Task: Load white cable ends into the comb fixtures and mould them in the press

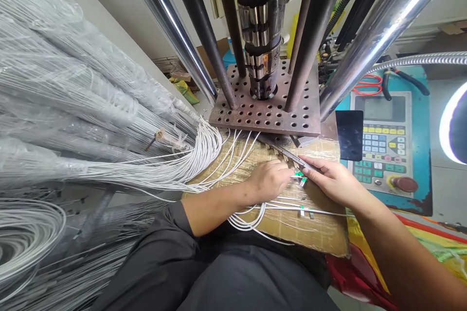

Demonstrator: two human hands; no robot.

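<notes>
The left hand [272,182] is closing its curled fingers on the ends of white cables [233,175], with green-tipped pieces [303,181] showing just past the fingertips; the exact pinch is being hidden by the knuckles. The right hand [330,177] is gripping a grey metal strip [290,155] between thumb and fingers, the strip running toward the perforated plate [262,112].

The held cable ends are lying over the right half of the cardboard [324,233], well in from its near edge. Other cables are crossing its left edge in a loose fan, and further green-and-white pieces [302,211] are resting between the hands and the near edge.

Handling, as judged: each cable is appearing light, springy and smooth-jacketed, likely to slide or roll; the small tips are looking the most fragile part. Hold should be taken on the jacket just behind the tip. The strip is seeming stiff and thin, best held flat by its outer end.

Containment: clear plastic wraps [73,82] at left are enclosing long bundles of pale wire. A loose coil [29,238] is sitting below them, apparently unwrapped.
</notes>
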